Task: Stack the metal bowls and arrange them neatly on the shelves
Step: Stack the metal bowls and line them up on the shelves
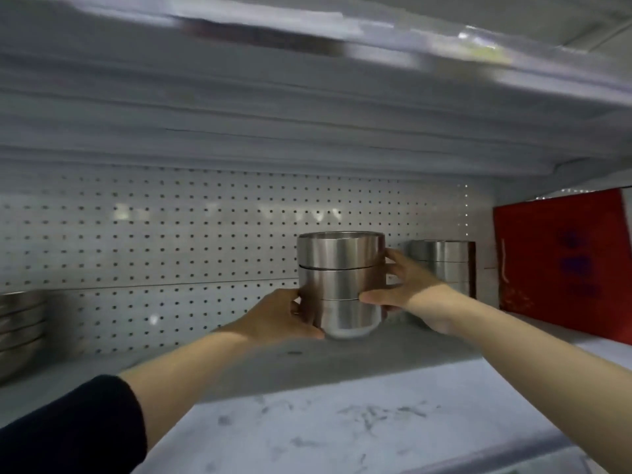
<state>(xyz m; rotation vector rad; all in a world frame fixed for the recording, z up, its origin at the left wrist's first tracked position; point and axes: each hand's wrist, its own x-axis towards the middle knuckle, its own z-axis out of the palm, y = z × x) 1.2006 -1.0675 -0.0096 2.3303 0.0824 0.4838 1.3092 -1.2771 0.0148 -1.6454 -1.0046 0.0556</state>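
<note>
A dark sleeve covers the left forearm at the near edge of the view, and both bare forearms reach forward over the scuffed white shelf. At their ends the two hands clasp a stack of three metal bowls, nested one in another. The left hand curls round the lowest bowl from the left, thumb across its front. The right hand grips from the right, thumb lying on the seam between the lower two bowls and fingers reaching up to the top bowl's side. The stack stands upright, its base at or just above the shelf; whether it touches cannot be told. Just right of the grip and further back, a second stack of metal bowls stands against the pegboard back panel. Beyond that sits a red box. Well left of the grip, a blurred stack of wider metal bowls rests at the frame's edge.
</note>
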